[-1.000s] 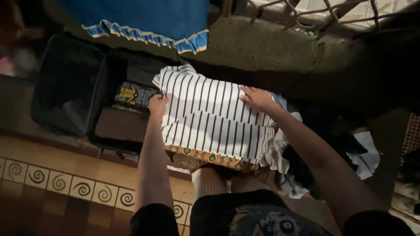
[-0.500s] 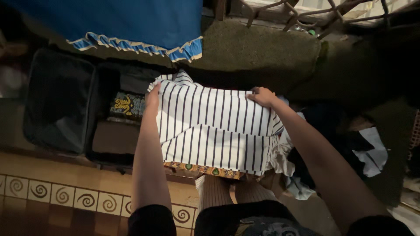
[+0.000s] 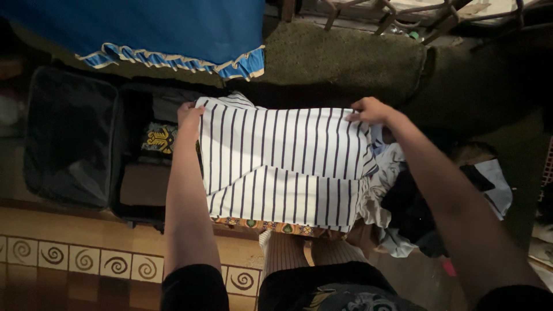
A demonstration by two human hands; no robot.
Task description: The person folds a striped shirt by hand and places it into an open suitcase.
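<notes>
Both hands are closed on the far edge of a white shirt with dark stripes (image 3: 282, 167): my left hand (image 3: 189, 115) pinches its far left corner, my right hand (image 3: 368, 109) pinches the far right corner, so the cloth is stretched flat between them. From the grip, I see the shirt run back toward my knees, its near part folded over in a second layer, lying on a patterned orange cloth (image 3: 271, 226). Left of my left hand sits an open dark suitcase (image 3: 75, 138) with folded items inside. A heap of loose clothes (image 3: 415, 201) lies just beside the shirt on the right, under my right forearm.
</notes>
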